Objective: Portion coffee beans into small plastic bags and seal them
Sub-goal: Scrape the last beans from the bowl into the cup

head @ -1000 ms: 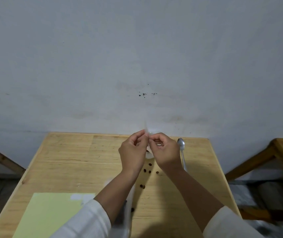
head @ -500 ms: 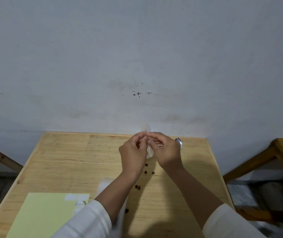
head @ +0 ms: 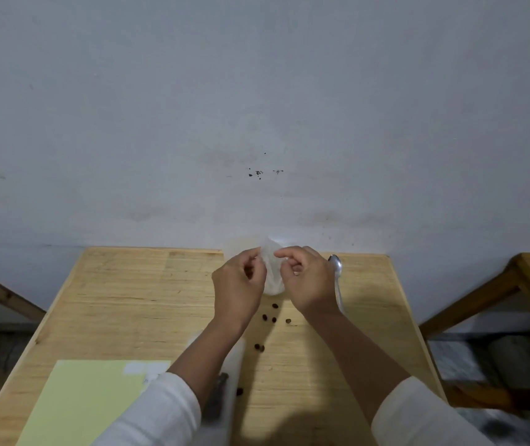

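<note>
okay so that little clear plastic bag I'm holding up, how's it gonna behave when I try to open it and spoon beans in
The small plastic bag looks thin and translucent, so it is probably floppy and will not stand open unaided. Both the left hand and right hand pinch it, which suggests its film clings together. It is likely very light, so the spoon may push it aside.

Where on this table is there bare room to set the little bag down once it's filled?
The wide bare wood left of the left hand, beyond the yellow-green sheet, is freest. The strip between the scattered coffee beans and the right edge is narrower, with the spoon there. The middle, under the clear bag, is crowded.
</note>
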`<state>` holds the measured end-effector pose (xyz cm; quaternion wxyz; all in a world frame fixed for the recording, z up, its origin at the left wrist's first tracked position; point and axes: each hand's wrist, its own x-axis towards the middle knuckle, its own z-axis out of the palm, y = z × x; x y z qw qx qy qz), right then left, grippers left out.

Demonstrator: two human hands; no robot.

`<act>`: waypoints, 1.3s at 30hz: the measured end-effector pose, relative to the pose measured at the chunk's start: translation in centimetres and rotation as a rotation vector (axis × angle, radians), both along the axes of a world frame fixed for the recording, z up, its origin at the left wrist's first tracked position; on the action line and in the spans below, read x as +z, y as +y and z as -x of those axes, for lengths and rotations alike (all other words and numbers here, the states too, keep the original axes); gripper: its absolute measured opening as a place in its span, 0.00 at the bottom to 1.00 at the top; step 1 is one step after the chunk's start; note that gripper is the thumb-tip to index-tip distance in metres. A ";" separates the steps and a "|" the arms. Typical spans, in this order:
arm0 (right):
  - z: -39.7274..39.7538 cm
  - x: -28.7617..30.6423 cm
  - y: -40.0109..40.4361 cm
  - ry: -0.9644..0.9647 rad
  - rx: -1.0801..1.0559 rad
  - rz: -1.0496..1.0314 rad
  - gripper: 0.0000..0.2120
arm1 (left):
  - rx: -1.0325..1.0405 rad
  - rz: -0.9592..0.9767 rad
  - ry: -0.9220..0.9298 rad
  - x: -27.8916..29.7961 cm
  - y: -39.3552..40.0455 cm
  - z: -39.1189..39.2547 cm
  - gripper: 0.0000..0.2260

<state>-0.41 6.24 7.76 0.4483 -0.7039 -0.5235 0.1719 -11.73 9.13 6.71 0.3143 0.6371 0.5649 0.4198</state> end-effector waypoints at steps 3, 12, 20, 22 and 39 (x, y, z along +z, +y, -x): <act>0.5 -0.4 0.4 -0.033 0.054 -0.024 0.11 | -0.070 0.000 -0.016 -0.1 -0.3 0.1 0.11; 0.3 0.3 0.3 -0.069 0.160 0.032 0.15 | -0.494 0.089 -0.015 -2.3 -0.1 2.1 0.47; 0.8 -0.7 0.7 -0.120 0.297 0.021 0.15 | -0.406 -0.049 0.087 -2.7 0.9 2.6 0.52; 0.7 -0.9 0.9 -0.093 0.244 0.022 0.14 | -0.348 -0.094 0.118 -3.0 1.0 2.8 0.46; -8.3 -12.5 -1.9 -0.103 -0.374 0.446 0.07 | -0.179 0.019 0.242 -6.2 1.6 4.0 0.54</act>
